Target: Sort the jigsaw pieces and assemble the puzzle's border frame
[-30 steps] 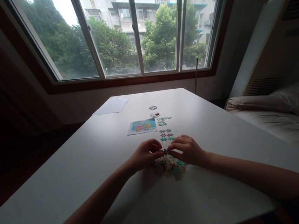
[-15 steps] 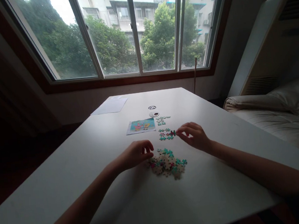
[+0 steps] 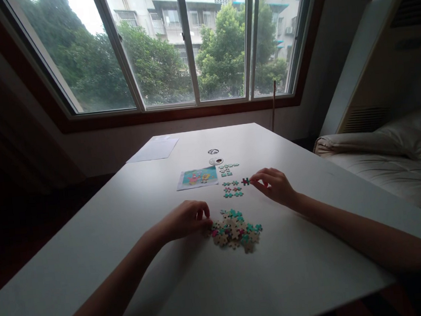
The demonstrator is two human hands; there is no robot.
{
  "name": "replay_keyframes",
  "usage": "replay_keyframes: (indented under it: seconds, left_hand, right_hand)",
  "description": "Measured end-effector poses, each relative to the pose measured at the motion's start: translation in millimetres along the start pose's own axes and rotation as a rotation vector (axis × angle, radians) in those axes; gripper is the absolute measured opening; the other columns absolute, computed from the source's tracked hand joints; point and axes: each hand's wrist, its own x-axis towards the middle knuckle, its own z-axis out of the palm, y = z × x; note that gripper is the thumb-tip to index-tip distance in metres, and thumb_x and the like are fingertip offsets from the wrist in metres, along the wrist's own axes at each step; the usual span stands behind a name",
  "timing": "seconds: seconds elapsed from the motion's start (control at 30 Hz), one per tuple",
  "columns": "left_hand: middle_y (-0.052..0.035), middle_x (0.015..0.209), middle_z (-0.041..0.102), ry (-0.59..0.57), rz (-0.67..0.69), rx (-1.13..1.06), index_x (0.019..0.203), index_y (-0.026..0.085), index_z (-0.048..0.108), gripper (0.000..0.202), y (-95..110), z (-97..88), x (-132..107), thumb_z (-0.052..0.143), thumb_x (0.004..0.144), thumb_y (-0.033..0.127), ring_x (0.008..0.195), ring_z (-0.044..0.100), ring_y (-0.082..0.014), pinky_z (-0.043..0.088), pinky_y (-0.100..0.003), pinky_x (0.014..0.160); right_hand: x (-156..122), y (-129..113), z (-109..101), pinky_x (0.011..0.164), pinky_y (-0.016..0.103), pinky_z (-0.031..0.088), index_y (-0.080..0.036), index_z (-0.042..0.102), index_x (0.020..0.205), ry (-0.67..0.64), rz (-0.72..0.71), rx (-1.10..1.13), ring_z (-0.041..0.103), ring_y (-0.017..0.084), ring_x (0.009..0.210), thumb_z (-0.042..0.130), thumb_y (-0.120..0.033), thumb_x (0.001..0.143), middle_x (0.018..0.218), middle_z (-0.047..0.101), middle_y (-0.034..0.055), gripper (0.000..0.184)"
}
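A dark red and green jigsaw piece is pinched between the thumb and fingertips of my right hand, beside the sorted rows. My left hand rests low at the left edge of a heap of jigsaw pieces; its fingers are loosely curled, thumb apart from them, with no piece visible in them. The heap mixes bare tan backs with green, teal and some pink faces. Beyond it, several jigsaw pieces lie in short rows, and a further group of pieces sits behind those.
Left of the rows lies a colourful cartoon picture sheet. Two small round items, a pale disc and a dark-patterned one, lie farther back. White paper occupies the table's far left corner. A padded sofa stands at right.
My right hand has shifted the red and green piece slightly up and right, apart from the rows. My left hand has moved a little left and down along the heap's edge.
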Motion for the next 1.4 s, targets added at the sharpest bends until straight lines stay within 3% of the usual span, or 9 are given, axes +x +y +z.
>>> replay_keyframes:
  seconds: [0.2,0.37,0.57,0.7,1.4]
  left_hand:
    - [-0.0003,0.066,0.059,0.057,0.002,0.051,0.079,0.017,0.062,0.016,-1.1,3.3,3.1,0.052,0.078,0.029,0.058,0.052,-0.0124,0.036,-0.021,0.053]
    - [-0.0015,0.069,0.06,0.052,0.011,0.057,0.081,0.016,0.063,0.018,-0.1,3.9,5.0,0.049,0.081,0.028,0.06,0.053,-0.0126,0.037,-0.021,0.055]
    - [-0.0027,0.076,0.061,0.0,0.056,0.036,0.09,0.018,0.064,0.02,-2.0,2.4,5.2,0.052,0.08,0.03,0.066,0.054,-0.0137,0.04,-0.022,0.06]
    - [-0.0029,0.078,0.06,-0.007,0.077,0.013,0.094,0.019,0.064,0.022,-5.9,5.0,6.2,0.052,0.08,0.031,0.067,0.054,-0.0137,0.041,-0.022,0.061]
    - [-0.0028,0.077,0.059,0.017,0.029,-0.029,0.086,0.016,0.059,0.017,-2.3,11.5,11.2,0.055,0.076,0.03,0.067,0.054,-0.0151,0.041,-0.023,0.059]
  right_hand:
    - [-6.1,8.7,9.7,0.06,0.023,0.041,-0.02,0.063,0.079,-0.262,0.26,0.092,0.052,0.01,0.06,0.053,-0.027,0.081,0.083,0.061,0.0022,0.012]
    - [-14.5,22.2,20.8,0.06,0.023,0.041,-0.019,0.064,0.076,-0.357,0.378,0.146,0.051,0.011,0.061,0.056,-0.027,0.077,0.077,0.058,0.0023,0.011]
    - [-17.9,31.3,24.9,0.059,0.023,0.039,-0.019,0.065,0.074,-0.364,0.439,0.128,0.05,0.011,0.06,0.057,-0.028,0.075,0.07,0.058,0.0015,0.012]
    - [-18.0,31.4,25.2,0.059,0.023,0.04,-0.019,0.066,0.082,-0.348,0.457,0.15,0.049,0.01,0.059,0.057,-0.027,0.075,0.073,0.059,0.0014,0.014]
    - [-16.4,32.0,29.1,0.06,0.023,0.04,-0.02,0.069,0.079,-0.345,0.385,0.142,0.049,0.01,0.059,0.057,-0.023,0.076,0.071,0.058,0.0012,0.013]
